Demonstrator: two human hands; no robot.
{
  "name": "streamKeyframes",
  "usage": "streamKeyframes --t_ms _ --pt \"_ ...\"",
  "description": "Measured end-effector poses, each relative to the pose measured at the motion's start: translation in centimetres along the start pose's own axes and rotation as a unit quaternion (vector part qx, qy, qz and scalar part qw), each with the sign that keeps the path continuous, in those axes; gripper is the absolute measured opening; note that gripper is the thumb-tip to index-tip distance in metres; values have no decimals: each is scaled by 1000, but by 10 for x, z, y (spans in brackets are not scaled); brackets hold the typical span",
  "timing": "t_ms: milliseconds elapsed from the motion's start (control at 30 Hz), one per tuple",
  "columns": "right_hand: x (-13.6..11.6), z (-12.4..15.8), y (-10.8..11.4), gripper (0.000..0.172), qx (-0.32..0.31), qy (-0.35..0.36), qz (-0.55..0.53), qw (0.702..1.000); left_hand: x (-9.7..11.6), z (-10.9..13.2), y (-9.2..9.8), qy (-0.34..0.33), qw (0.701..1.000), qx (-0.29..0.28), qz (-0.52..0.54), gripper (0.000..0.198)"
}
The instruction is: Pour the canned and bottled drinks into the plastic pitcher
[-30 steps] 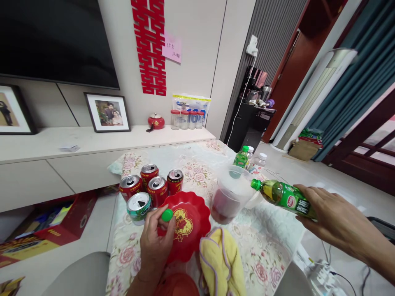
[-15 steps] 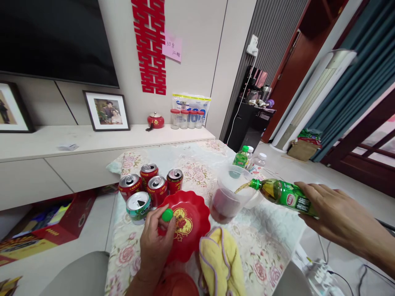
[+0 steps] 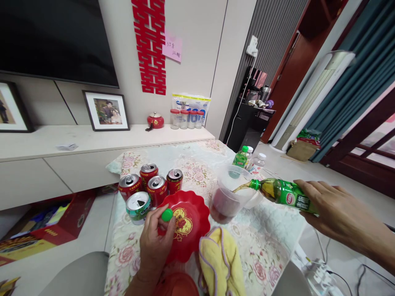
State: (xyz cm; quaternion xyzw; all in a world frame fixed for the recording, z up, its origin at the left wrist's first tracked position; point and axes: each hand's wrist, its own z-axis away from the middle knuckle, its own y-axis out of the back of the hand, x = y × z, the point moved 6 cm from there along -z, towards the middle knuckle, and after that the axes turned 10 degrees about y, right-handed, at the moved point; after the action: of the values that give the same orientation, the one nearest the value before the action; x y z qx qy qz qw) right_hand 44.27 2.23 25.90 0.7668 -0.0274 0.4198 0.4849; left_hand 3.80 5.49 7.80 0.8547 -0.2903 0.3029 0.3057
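Note:
My right hand (image 3: 324, 205) grips a green-labelled drink bottle (image 3: 286, 195), tipped on its side with the mouth pointing left. A brownish stream runs from its mouth into a clear plastic pitcher (image 3: 226, 201) that holds dark reddish-brown liquid. Between the thumb and fingers of my left hand (image 3: 157, 234) is a green bottle cap (image 3: 167, 214), held above the edge of a red scalloped tray (image 3: 191, 242) with a gold print. A folded yellow cloth (image 3: 220, 263) lies just right of the tray.
Several opened red cans (image 3: 157, 190) and a green-and-white can (image 3: 138, 205) stand left of the tray. Behind the pitcher are a green-capped bottle (image 3: 240, 157) and white-capped bottles (image 3: 259, 162). A floral cloth (image 3: 197, 172) covers the table; a red bowl-like thing (image 3: 177, 285) sits at the near edge.
The stream keeps running from the bottle into the pitcher, landing slightly further left. Both hands stay almost where they were.

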Motion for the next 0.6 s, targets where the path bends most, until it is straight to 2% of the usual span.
streamKeyframes --t_ms 300,600 --pt "2 -5 5 40 -7 2 20 1000 -1 1 0 3 1000 -4 1 28" --pt "1 -15 19 40 25 12 44 999 -3 1 -1 9 1000 -6 7 26"
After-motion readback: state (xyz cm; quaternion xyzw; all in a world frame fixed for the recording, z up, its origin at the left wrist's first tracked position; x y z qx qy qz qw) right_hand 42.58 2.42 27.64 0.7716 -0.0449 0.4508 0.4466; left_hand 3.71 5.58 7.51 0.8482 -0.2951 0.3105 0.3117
